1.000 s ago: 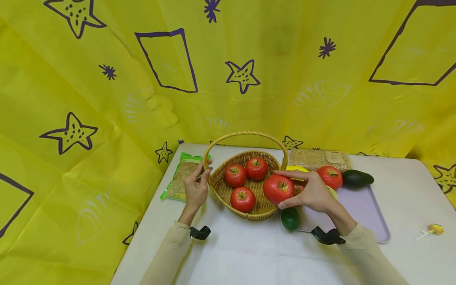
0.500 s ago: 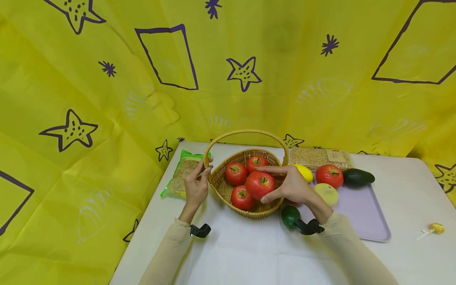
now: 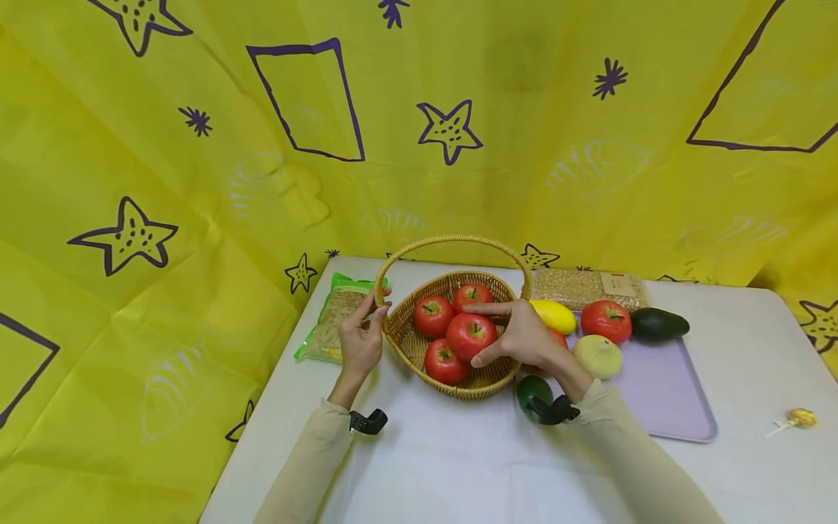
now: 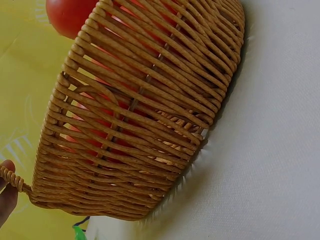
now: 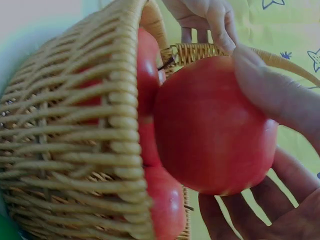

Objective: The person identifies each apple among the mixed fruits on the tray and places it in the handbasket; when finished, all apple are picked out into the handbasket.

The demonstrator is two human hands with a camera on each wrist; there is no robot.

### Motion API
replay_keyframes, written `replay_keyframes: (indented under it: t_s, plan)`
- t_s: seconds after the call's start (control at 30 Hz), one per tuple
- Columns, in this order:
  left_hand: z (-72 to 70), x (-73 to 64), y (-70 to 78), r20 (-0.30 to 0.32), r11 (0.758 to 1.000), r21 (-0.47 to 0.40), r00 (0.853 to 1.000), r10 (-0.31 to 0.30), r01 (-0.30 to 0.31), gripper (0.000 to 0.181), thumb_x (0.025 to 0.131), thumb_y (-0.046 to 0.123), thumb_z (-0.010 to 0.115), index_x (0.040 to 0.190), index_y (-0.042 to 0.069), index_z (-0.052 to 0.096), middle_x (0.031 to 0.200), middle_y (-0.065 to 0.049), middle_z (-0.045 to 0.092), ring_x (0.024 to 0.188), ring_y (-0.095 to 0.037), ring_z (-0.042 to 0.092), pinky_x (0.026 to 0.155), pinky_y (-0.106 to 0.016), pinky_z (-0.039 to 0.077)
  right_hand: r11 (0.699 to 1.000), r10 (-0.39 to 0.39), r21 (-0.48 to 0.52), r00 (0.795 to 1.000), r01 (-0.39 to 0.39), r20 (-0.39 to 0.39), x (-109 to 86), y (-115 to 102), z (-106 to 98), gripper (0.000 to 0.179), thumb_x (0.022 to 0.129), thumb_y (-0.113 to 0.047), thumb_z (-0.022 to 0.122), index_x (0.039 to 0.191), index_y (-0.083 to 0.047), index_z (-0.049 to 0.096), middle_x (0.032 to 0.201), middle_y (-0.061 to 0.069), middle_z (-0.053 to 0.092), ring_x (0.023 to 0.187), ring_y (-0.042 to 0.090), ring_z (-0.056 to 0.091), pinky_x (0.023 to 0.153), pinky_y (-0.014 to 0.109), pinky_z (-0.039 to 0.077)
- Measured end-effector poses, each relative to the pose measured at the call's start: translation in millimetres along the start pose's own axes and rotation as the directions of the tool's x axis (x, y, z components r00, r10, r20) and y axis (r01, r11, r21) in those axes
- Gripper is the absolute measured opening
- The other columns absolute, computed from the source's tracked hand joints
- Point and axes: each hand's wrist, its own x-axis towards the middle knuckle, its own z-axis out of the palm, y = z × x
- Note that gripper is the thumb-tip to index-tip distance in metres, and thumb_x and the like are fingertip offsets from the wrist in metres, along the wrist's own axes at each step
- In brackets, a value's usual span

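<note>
A wicker basket (image 3: 419,370) with a tall arched handle stands on the white table, and three red apples (image 3: 433,317) lie inside it. My left hand (image 3: 361,340) pinches the handle near its left base; the left wrist view shows only fingertips (image 4: 7,195) on it. Between the thumb and fingers of my right hand (image 3: 529,336) is another red apple (image 3: 471,335), held over the basket among the others. In the right wrist view this apple (image 5: 215,125) sits above the basket's rim, overlapping the apples behind it.
Right of the basket, a lilac tray (image 3: 661,393) bears a yellow lemon (image 3: 553,316), a red apple (image 3: 606,322), a pale round fruit (image 3: 598,356) and a dark avocado (image 3: 658,325). Grain packs (image 3: 589,289) lie behind. A green fruit (image 3: 533,397) and lollipop (image 3: 800,418) lie nearby.
My right hand has carried its apple leftward from the basket's right rim to over the basket's middle, and slightly lower. My left hand has kept its hold on the handle.
</note>
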Motion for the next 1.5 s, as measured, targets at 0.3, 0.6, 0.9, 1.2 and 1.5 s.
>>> replay_keyframes:
  t_s: [0.3, 0.6, 0.9, 1.2, 1.5]
  plan:
    - [0.1, 0.7, 0.7, 0.001, 1.0, 0.005, 1.0, 0.007, -0.007, 0.04, 0.1, -0.007, 0.066, 0.14, -0.005, 0.066, 0.123, -0.027, 0.075, 0.099, -0.046, 0.077, 0.065, -0.034, 0.067, 0.998, 0.028, -0.052, 1.0, -0.028, -0.003, -0.2, 0.0, -9.2, 0.084, 0.059, -0.011, 0.102, 0.138, -0.02, 0.074, 0.136, 0.009, 0.072, 0.122, 0.031, 0.063, 0.095, 0.038, 0.06]
    - [1.3, -0.6, -1.3, 0.002, 1.0, 0.0, 1.0, 0.0, 0.0, 0.038, 0.1, -0.009, 0.065, 0.138, -0.008, 0.066, 0.123, -0.027, 0.075, 0.099, -0.045, 0.077, 0.071, -0.036, 0.067, 0.979, 0.05, -0.197, 0.999, -0.051, -0.008, -6.7, 3.8, -13.5, 0.082, 0.058, -0.014, 0.105, 0.135, -0.02, 0.076, 0.134, 0.013, 0.073, 0.118, 0.03, 0.061, 0.097, 0.042, 0.056]
    - [1.2, -1.0, 0.0, 0.009, 1.0, -0.009, 1.0, -0.007, 0.007, 0.037, 0.101, -0.007, 0.065, 0.139, -0.007, 0.066, 0.125, -0.028, 0.074, 0.102, -0.048, 0.076, 0.077, -0.042, 0.066, 0.968, 0.053, -0.245, 0.999, -0.052, 0.0, -9.4, 8.2, -13.3, 0.08, 0.057, -0.013, 0.105, 0.132, -0.015, 0.077, 0.128, 0.015, 0.075, 0.116, 0.032, 0.063, 0.1, 0.047, 0.055]
    - [0.4, -0.8, 0.1, 0.001, 1.0, -0.005, 1.0, -0.001, 0.001, 0.037, 0.101, -0.009, 0.064, 0.138, -0.009, 0.066, 0.123, -0.03, 0.074, 0.1, -0.048, 0.076, 0.077, -0.034, 0.067, 0.947, 0.022, -0.321, 0.997, 0.001, 0.07, -5.2, 12.0, -10.7, 0.076, 0.06, -0.015, 0.105, 0.13, -0.008, 0.077, 0.128, 0.015, 0.076, 0.111, 0.029, 0.066, 0.1, 0.048, 0.057]
    - [0.4, -1.5, 2.3, 0.004, 1.0, -0.016, 1.0, -0.016, 0.016, 0.038, 0.101, -0.008, 0.065, 0.138, -0.01, 0.065, 0.123, -0.033, 0.072, 0.101, -0.049, 0.075, 0.077, -0.039, 0.067, 0.917, 0.032, -0.398, 0.987, 0.033, 0.155, 1.3, 9.6, -7.0, 0.073, 0.06, -0.019, 0.105, 0.127, -0.004, 0.078, 0.121, 0.016, 0.077, 0.105, 0.023, 0.067, 0.096, 0.042, 0.057]
